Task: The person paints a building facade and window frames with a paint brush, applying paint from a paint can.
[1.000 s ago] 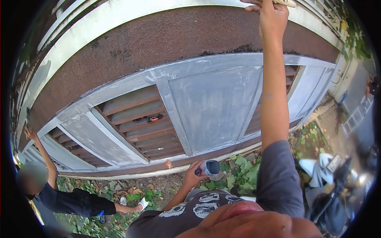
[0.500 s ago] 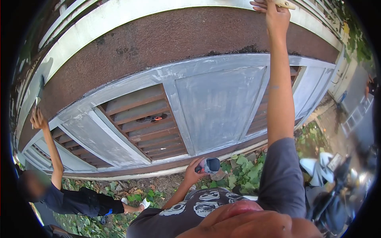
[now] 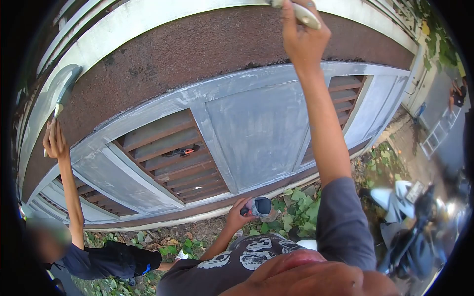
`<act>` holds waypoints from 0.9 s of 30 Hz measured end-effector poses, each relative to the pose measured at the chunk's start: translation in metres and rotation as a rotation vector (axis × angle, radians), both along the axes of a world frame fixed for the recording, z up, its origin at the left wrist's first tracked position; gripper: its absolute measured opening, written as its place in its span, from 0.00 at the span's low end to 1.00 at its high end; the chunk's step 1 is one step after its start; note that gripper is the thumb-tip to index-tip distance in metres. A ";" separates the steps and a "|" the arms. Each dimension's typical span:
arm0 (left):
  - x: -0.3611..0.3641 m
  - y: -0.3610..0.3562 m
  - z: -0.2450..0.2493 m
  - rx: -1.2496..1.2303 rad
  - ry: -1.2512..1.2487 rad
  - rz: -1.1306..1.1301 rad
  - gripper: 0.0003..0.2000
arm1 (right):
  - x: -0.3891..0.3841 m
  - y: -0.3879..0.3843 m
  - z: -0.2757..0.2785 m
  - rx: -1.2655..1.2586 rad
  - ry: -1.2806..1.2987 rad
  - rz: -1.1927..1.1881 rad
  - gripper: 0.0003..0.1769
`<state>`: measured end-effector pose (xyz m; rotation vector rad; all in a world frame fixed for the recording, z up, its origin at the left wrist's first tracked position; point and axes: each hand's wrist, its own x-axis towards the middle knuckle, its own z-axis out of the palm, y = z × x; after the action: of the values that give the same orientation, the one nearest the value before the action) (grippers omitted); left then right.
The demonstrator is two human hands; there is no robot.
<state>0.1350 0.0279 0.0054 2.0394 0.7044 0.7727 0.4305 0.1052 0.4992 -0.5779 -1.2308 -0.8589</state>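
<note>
Raised high at the top of the view, my right hand (image 3: 307, 47) is closed around a paintbrush (image 3: 308, 18) by its pale handle. The bristle end reaches the white ledge (image 3: 197, 13) at the frame's upper edge. Lower down, in front of my shirt, my left hand (image 3: 238, 217) grips a small container (image 3: 261, 206) with dark grey contents. Between the hands stands a wall with a brown rough band (image 3: 197, 52) and grey-painted panels (image 3: 256, 133) below it.
At left, another person's hand (image 3: 55, 140) holds a brush (image 3: 58, 109) against the ledge. An orange-and-black tool (image 3: 186, 152) rests among the brown slats (image 3: 170, 172). Leafy plants (image 3: 301, 212) line the ground. A motorcycle (image 3: 414, 237) and a ladder (image 3: 439, 135) are at right.
My right hand with the paintbrush has moved left along the ledge and slightly down in view. My left hand stays nearly still. The other person's hand has shifted slightly right.
</note>
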 end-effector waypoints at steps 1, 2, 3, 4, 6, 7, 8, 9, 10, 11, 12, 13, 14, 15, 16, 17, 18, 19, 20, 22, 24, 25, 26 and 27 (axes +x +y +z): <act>0.005 0.001 -0.001 -0.003 -0.008 -0.012 0.44 | -0.028 0.001 0.000 0.046 -0.061 0.068 0.04; 0.008 0.000 -0.001 -0.007 -0.012 -0.024 0.44 | -0.049 -0.001 -0.004 -0.035 -0.072 0.145 0.05; 0.012 -0.001 0.001 -0.003 -0.002 -0.032 0.44 | -0.063 0.002 -0.004 -0.007 -0.101 0.272 0.05; 0.017 -0.003 0.005 0.008 0.015 -0.036 0.44 | -0.072 0.000 -0.003 -0.057 -0.092 0.346 0.06; 0.024 -0.003 0.008 0.020 0.032 -0.039 0.44 | -0.062 0.003 0.006 -0.015 -0.069 0.336 0.07; 0.026 -0.002 0.007 0.023 0.026 -0.049 0.44 | -0.058 0.005 0.009 0.021 -0.053 0.332 0.07; 0.027 -0.003 0.007 0.025 0.017 -0.057 0.44 | -0.047 -0.011 0.012 -0.165 0.103 0.358 0.08; 0.027 -0.004 0.007 0.022 0.014 -0.051 0.44 | -0.023 -0.010 0.012 -0.141 0.171 0.331 0.08; 0.027 -0.005 0.008 -0.002 0.015 -0.053 0.44 | 0.009 -0.002 0.014 -0.117 0.235 0.304 0.08; 0.026 -0.006 0.009 -0.026 0.016 -0.054 0.44 | 0.046 0.000 0.011 -0.067 0.303 0.278 0.09; 0.024 -0.007 0.008 -0.029 0.011 -0.044 0.44 | 0.084 -0.003 0.006 0.020 0.230 0.169 0.16; 0.022 -0.008 0.006 -0.025 0.007 -0.041 0.43 | 0.101 -0.023 0.004 0.005 0.355 0.016 0.16; 0.021 -0.009 0.004 -0.020 0.003 -0.040 0.43 | 0.131 -0.027 0.000 0.108 0.381 -0.027 0.15; 0.020 -0.010 0.003 -0.022 -0.003 -0.034 0.43 | 0.142 -0.035 -0.001 0.105 0.376 -0.021 0.15; 0.018 -0.012 0.002 -0.016 0.014 -0.019 0.43 | 0.151 -0.042 -0.003 0.114 0.396 -0.228 0.15; 0.017 -0.013 0.001 -0.009 0.032 -0.008 0.43 | 0.155 -0.048 -0.005 0.124 0.414 -0.438 0.14; 0.017 -0.014 0.000 -0.010 0.034 -0.012 0.43 | 0.144 -0.048 -0.005 0.124 0.416 -0.443 0.14; 0.018 -0.014 -0.002 0.001 0.038 -0.011 0.43 | 0.129 -0.039 -0.006 0.100 0.343 -0.437 0.13; 0.021 -0.015 -0.003 0.013 0.042 -0.010 0.43 | 0.107 -0.029 -0.005 0.076 0.270 -0.432 0.11; 0.027 -0.016 -0.006 -0.007 0.030 -0.026 0.43 | 0.054 -0.004 -0.009 0.074 0.067 -0.211 0.13; 0.036 -0.016 -0.007 -0.022 0.022 -0.055 0.43 | 0.000 0.009 -0.016 0.065 -0.098 0.001 0.11; 0.041 -0.017 -0.007 -0.010 0.016 -0.059 0.43 | -0.026 0.011 -0.016 0.069 -0.138 0.141 0.11; 0.045 -0.017 -0.007 0.002 0.011 -0.059 0.43 | -0.042 0.000 -0.017 -0.062 -0.155 0.221 0.11; 0.047 -0.017 -0.005 0.006 0.016 -0.070 0.43 | -0.050 -0.009 -0.015 -0.193 -0.173 0.304 0.11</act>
<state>0.1824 0.0106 0.0005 2.0666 0.6376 0.7197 0.3807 0.0957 0.4838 -0.4598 -1.5252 -0.5451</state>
